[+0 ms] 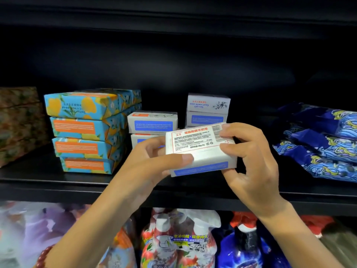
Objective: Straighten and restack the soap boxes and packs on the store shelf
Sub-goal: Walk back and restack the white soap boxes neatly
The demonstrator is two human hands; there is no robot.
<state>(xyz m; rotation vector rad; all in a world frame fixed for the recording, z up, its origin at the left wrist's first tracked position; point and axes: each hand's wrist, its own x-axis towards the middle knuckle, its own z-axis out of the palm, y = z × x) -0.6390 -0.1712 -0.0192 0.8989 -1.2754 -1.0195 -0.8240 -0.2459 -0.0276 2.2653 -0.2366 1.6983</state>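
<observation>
white soap box [201, 149] is hanging in the air just in front of the shelf [58, 180], label side up and tilting a little, and you are holding it by both ends. your left hand [154, 161] is clamping the left end, thumb on top and fingers underneath; your right hand [249, 157] is pinching the right end beside the barcode. at ten o'clock from the box the two-high white stack [152, 122] is standing, at twelve o'clock the taller white stack [207, 111]; the orange-and-blue packs [87, 130] are sitting slightly staggered at nine o'clock. judging from this, you are orienting it for stacking: try levelling it first, turning its blue panel forward like the others, then lowering it flat with edges lining up so nothing beneath is sliding
</observation>
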